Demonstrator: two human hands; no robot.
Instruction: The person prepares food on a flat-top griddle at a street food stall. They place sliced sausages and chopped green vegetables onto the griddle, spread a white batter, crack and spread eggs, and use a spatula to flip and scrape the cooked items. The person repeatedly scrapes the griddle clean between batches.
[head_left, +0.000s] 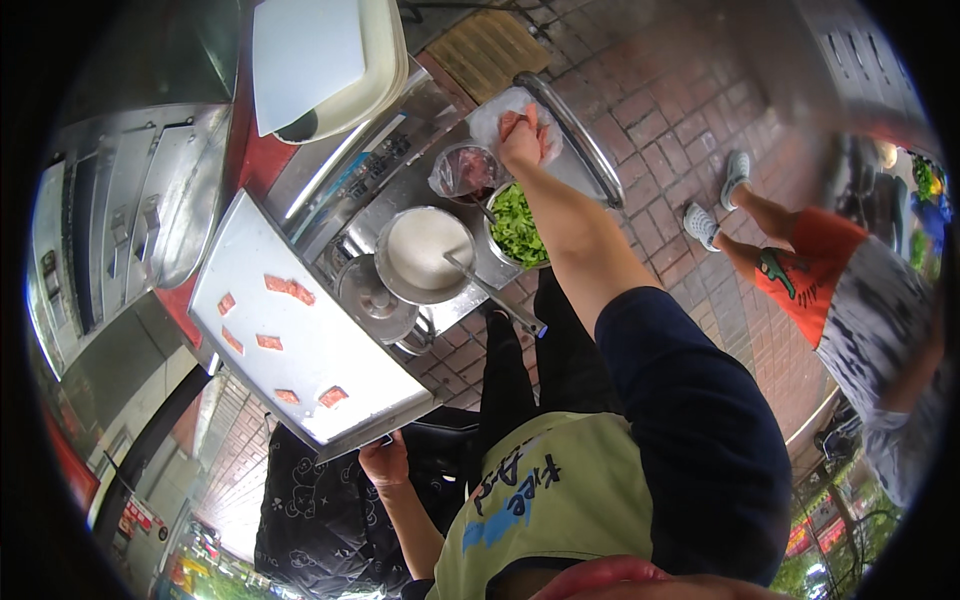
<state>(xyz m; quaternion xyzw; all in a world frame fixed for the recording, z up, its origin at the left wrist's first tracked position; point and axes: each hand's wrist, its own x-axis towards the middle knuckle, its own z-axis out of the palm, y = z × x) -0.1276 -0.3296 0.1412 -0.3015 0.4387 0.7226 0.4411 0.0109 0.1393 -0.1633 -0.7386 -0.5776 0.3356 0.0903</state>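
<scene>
My left hand (385, 459) grips the near edge of a tilted rectangular metal tray (330, 451). A thin white layer covers the tray, with several pieces of pinkish-red meat (289, 289) scattered over it. My right hand (520, 144) reaches away to a clear plastic bag (486, 112) and holds reddish meat slices (532, 120) there. Beside that bag sits a bowl with a second plastic bag of darker meat (474, 166). Nearer are a metal container of chopped green leaves (514, 225) and a pot of whitish liquid (424, 244) with a ladle (495, 294) in it.
A lidded metal pot (376, 296) stands against the open one on a steel cart (577, 180) with a curved rail. Stacked pale trays (382, 82) are at the far left, near a steel drawer cabinet (142, 217). Another person (847, 300) stands right on the brick paving.
</scene>
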